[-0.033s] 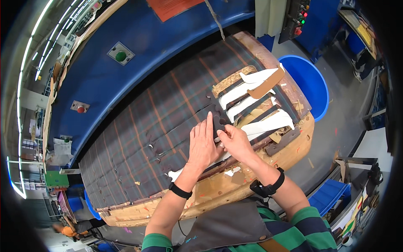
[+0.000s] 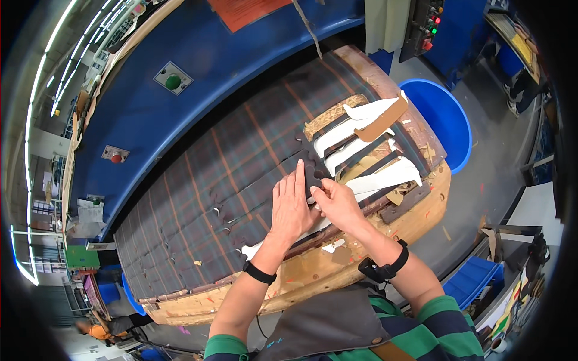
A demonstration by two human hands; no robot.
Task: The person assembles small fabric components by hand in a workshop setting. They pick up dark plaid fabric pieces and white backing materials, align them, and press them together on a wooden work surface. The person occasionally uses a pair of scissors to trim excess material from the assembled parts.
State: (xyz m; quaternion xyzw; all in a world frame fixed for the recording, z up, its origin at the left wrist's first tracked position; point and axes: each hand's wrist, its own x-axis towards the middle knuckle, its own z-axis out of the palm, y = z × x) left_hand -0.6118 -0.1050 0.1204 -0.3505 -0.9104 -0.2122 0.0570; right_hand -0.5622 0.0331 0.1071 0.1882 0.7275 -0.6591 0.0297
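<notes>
On dark plaid fabric sheet (image 2: pixel 198 198) | left hand (image 2: pixel 291 207) flat, fingers spread, pinning | right hand (image 2: pixel 338 203) pinches dark cut fabric piece (image 2: pixel 313 174) | best lifted slowly.

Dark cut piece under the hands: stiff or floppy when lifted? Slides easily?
The dark cut piece is thin and lies flat on the plaid fabric, so it is probably floppy and light. The left hand presses flat beside it while the right hand pinches its edge, which suggests it shifts easily if not held.
</notes>
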